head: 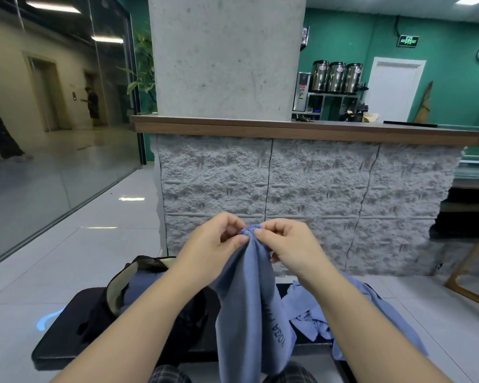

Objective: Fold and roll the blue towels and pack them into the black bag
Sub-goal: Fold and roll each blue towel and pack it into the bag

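A blue towel (253,308) with dark lettering hangs in front of me, lifted by its top edge. My left hand (213,244) and my right hand (286,244) pinch that edge side by side, fingertips almost touching. Below my left arm the black bag (105,308) lies open on a black bench (64,335), with folded blue cloth (141,283) showing inside its mouth. To the right, a loose heap of blue towels (315,319) lies crumpled on the bench, partly hidden by my right forearm.
A grey stone-faced counter (302,194) with a wooden top and a concrete pillar (227,56) stand close ahead. A wooden table leg (470,269) is at the right. A glass wall (53,134) runs along the left, over a pale tiled floor.
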The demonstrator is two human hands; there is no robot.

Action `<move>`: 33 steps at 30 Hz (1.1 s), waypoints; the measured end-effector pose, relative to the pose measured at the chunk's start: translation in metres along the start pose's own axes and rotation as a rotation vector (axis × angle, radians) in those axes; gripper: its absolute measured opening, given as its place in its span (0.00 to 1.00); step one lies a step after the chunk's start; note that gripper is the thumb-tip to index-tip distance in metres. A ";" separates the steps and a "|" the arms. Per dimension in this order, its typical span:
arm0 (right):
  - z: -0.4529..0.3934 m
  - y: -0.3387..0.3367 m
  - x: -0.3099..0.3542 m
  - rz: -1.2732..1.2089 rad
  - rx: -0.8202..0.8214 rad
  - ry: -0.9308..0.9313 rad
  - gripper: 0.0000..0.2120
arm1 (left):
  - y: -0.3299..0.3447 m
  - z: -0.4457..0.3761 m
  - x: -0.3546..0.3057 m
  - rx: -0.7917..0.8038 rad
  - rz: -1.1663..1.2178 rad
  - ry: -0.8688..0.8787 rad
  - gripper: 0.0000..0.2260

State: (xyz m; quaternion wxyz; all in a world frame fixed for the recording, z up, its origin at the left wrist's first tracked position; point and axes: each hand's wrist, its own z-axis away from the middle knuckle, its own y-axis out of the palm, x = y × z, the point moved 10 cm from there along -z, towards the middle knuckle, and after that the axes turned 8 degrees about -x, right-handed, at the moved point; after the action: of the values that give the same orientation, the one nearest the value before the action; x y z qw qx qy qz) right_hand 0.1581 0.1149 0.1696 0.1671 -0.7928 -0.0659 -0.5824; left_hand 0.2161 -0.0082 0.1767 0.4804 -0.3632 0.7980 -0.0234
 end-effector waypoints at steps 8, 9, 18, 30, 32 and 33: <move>0.010 0.005 0.010 -0.006 0.012 -0.049 0.08 | -0.008 0.004 -0.001 -0.053 0.176 -0.035 0.10; 0.011 0.006 0.010 -0.009 0.015 -0.048 0.08 | -0.008 0.004 -0.001 -0.052 0.182 -0.043 0.09; 0.014 0.010 0.015 -0.014 0.062 -0.075 0.09 | -0.018 0.002 -0.003 -0.093 0.215 -0.074 0.09; 0.010 0.006 0.012 -0.079 0.119 -0.124 0.07 | 0.003 -0.003 0.001 0.067 0.275 -0.050 0.08; 0.004 -0.003 0.011 -0.102 0.061 -0.142 0.08 | 0.010 0.001 0.003 0.141 0.251 -0.035 0.08; 0.001 -0.009 0.010 -0.113 0.029 -0.143 0.08 | 0.014 0.004 0.004 0.193 0.205 -0.031 0.08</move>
State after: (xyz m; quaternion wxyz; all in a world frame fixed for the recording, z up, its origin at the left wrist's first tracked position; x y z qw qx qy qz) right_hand 0.1589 0.1230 0.1802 0.1402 -0.8249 -0.1309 -0.5318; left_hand 0.2099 0.0010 0.1661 0.5251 -0.2324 0.8175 -0.0453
